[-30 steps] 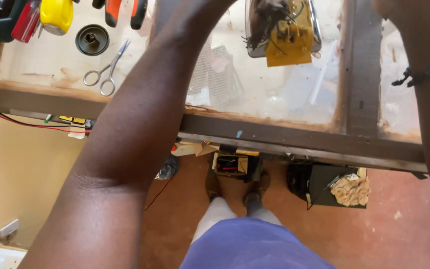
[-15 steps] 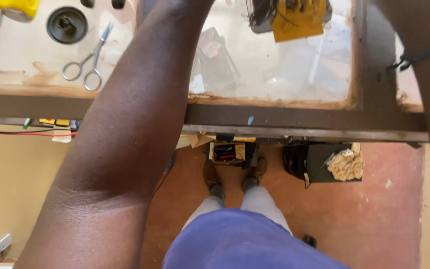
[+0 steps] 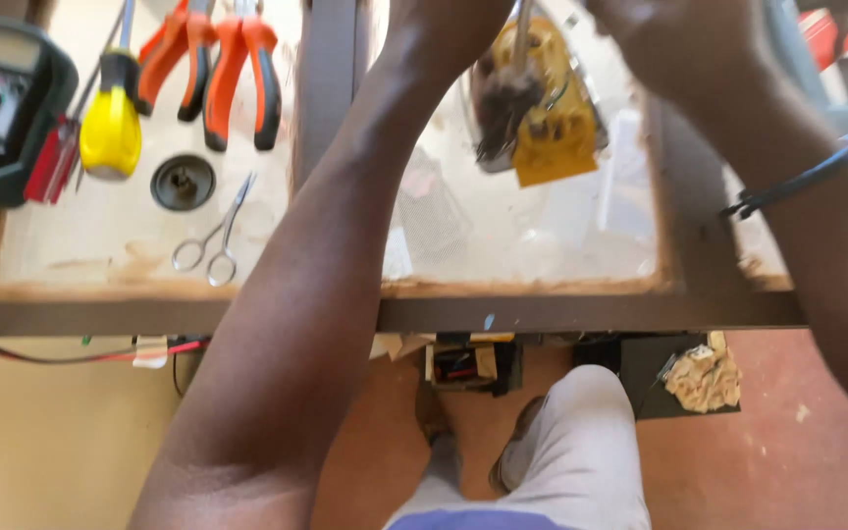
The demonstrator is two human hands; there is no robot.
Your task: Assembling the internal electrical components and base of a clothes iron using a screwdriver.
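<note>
Nearest, down at the frame's bottom: pale trouser legs (image 3: 581, 442) and brown shoes on a reddish floor (image 3: 797, 442). Just beyond, under the table, a small yellow-and-black box (image 3: 458, 361) and a dark block with crumpled tan scraps (image 3: 704, 378).

Then the table's brown front rail (image 3: 591, 312), with a red wire (image 3: 184, 346) trailing under it at the left.

On the pale top, left part: scissors (image 3: 213, 236), a round black cap (image 3: 182, 182), a yellow-handled screwdriver (image 3: 110, 123), orange-handled pliers (image 3: 218, 69) and a green meter (image 3: 2, 98) at the far corner.

Farthest, over the glass panel: left hand (image 3: 444, 25) and right hand (image 3: 679, 44), both cut by the top edge and blurred. Between them, lifted off the glass, a yellow part (image 3: 556, 137) with a dark bunch of wires (image 3: 498, 118) and a thin metal rod (image 3: 520, 34) running up. Fingers' state impossible to tell; possibly closed on the rod and part.

Best handled, judging from this: part steadied by one hand, gently worked with the other, low over the glass, wires kept from snagging.
</note>
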